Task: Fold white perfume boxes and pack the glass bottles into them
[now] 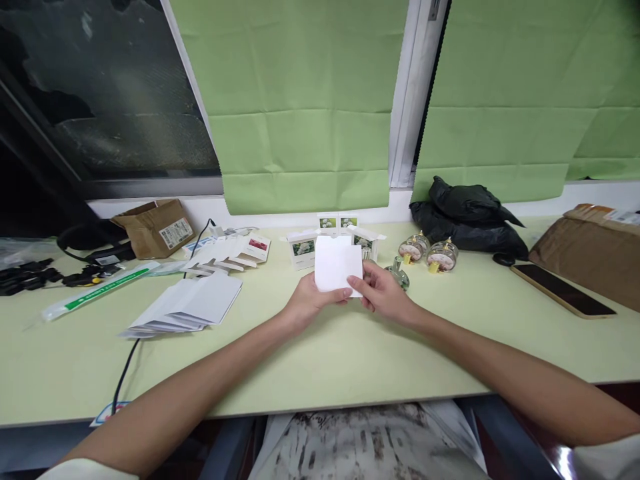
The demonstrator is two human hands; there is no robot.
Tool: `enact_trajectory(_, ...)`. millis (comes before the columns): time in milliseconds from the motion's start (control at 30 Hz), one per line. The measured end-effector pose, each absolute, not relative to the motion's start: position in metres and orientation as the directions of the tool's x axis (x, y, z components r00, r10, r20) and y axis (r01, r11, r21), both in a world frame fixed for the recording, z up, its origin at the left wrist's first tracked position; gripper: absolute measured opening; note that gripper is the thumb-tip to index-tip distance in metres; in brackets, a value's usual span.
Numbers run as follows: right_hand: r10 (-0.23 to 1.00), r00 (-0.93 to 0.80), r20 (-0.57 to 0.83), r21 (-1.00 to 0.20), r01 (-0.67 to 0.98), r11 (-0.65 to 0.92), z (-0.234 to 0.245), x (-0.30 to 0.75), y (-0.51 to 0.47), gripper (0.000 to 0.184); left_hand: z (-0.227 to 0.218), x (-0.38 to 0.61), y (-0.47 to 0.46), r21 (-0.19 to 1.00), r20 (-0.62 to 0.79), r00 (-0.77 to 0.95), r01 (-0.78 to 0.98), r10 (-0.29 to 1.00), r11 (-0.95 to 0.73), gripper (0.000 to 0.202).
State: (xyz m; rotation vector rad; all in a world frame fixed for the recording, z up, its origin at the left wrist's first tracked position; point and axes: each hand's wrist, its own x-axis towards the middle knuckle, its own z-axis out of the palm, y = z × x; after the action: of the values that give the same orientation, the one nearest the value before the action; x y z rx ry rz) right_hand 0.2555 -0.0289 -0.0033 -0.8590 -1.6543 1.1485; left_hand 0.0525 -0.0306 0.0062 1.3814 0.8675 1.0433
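White card (337, 263) is held up in front of the person, above the middle of the worktop (350, 363), as seen in the head view. It lies directly between the left hand (309, 300) and the right hand (384, 291), in contact with both, so neither is nearer. Left hand: pinching the lower left part, thumb along the bottom edge. Right hand: pinching the lower right edge, thumb on the front face. The outline is close to square; no clear long axis can be established. Containers: small picture boxes (303, 251) stand just behind the card, partly hidden by it, contents not determinable. A brown box (155, 230) sits at the back left, interior not visible. Two glass bottles (443, 255) stand right of the right hand, near a green bottle (399, 273); their contents cannot be confirmed.
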Motion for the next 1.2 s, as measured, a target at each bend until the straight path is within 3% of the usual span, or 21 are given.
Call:
enact_trajectory(233, 0.848, -0.394, 0.355, -0.9, 0.101, 0.424, 0.006, 0.265, -0.03, 0.05, 0.014, 0.048, -0.032, 0.996, 0.084, 0.401, -0.071, 0.912, -0.061, 0.056)
enact_trajectory(600, 0.869, -0.343, 0.358, -0.924, 0.002, 0.381, 0.003, 0.264, -0.031, 0.054, 0.016, 0.042, -0.033, 0.998, 0.031, 0.581, 0.02, 0.813, -0.053, 0.038)
enact_trajectory(867, 0.895, -0.267, 0.357, -0.918, 0.077, 0.389, 0.004, 0.263, -0.031, 0.062, 0.016, 0.041, -0.031, 0.998, -0.007, 0.577, 0.052, 0.816, -0.028, 0.037)
enact_trajectory(1200, 0.841, -0.351, 0.411, -0.85, 0.184, 0.493, 0.004, 0.265, -0.028, 0.057, 0.009, 0.041, -0.027, 0.997, 0.077, 0.454, -0.028, 0.888, -0.073, 0.043)
